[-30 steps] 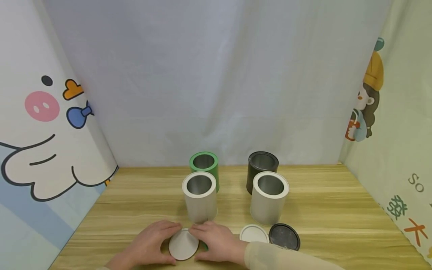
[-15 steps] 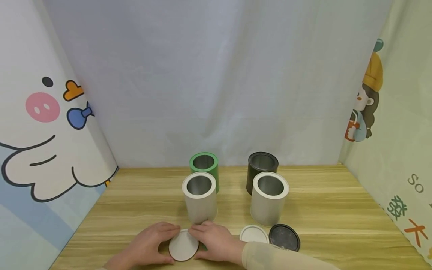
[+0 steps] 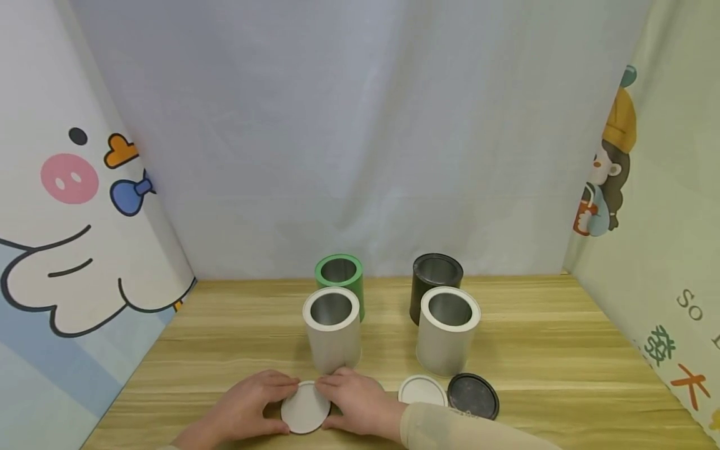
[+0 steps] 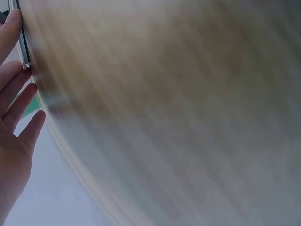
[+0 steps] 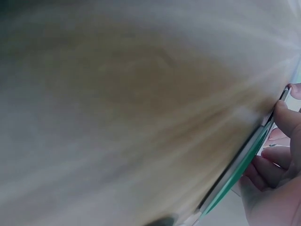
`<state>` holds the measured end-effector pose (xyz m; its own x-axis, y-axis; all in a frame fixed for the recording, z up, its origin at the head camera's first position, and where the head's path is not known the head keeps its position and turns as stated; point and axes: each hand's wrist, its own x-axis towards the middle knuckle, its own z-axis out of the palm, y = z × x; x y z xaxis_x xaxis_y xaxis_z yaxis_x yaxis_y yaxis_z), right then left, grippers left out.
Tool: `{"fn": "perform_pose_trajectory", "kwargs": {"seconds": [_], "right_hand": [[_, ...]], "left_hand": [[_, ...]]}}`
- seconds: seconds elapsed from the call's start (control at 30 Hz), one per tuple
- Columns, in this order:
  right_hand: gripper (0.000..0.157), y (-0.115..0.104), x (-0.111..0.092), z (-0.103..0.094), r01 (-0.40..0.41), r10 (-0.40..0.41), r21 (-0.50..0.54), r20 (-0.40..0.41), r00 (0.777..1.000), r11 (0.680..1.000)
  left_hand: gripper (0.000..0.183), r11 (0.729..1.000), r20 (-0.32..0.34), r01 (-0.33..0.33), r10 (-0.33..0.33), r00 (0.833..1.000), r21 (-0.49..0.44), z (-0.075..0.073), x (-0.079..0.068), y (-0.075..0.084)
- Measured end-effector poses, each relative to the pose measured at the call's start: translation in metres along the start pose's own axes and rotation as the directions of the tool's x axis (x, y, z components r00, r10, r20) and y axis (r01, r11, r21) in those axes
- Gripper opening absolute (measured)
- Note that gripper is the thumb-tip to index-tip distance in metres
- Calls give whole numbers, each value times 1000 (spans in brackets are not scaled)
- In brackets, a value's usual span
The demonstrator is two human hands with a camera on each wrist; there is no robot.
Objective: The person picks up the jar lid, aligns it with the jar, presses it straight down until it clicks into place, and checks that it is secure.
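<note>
A round white lid (image 3: 305,409) lies flat at the front of the table, between both hands. My left hand (image 3: 242,406) holds its left side, fingers at the far edge and thumb at the near edge. On the other side my right hand (image 3: 360,403) grips the lid the same way. In the right wrist view a green lid (image 5: 237,172) shows edge-on by the right hand's fingers; that hand hides it in the head view. Just beyond the hands stands an open white can (image 3: 335,350), with an open green can (image 3: 358,290) behind it.
A second open white can (image 3: 444,353) stands to the right, an open black can (image 3: 417,297) behind it. In front of them lie another white lid (image 3: 422,390) and a black lid (image 3: 474,397), partly covered by the right sleeve (image 3: 450,425). A grey curtain (image 3: 360,137) hangs behind the table.
The right hand has shifted very slightly left, and the bit of green seen beneath it earlier is now covered. The white lid, the cans and the other lids stay in place.
</note>
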<state>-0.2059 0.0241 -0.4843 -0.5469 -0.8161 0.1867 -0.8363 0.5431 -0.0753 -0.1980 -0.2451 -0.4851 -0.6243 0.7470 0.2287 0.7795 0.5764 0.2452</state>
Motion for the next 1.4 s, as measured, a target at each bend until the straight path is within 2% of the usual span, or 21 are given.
{"fn": "perform_pose_trajectory", "kwargs": {"seconds": [0.5,0.73,1.17,1.27,1.4], "right_hand": [[52,-2,-1,-2,-24,24,69,-2,1000,997],[49,-1,-1,-5,-6,10,108,-42,999,994],[54,2,-9,-17,-42,54,229,-49,997,973],[55,2,-12,-21,-43,60,258,-61,996,965],[56,3,-16,-27,-40,68,277,-93,993,960]], "left_hand": [[61,998,-16,-54,53,998,-34,0,-3,-3],[63,998,4,11,-11,1000,-56,-4,-5,1],[63,996,-24,23,-25,999,-86,-17,1,9],[63,995,-50,14,-18,999,-94,-17,3,10],[60,997,-125,-34,24,992,-73,-18,8,12]]}}
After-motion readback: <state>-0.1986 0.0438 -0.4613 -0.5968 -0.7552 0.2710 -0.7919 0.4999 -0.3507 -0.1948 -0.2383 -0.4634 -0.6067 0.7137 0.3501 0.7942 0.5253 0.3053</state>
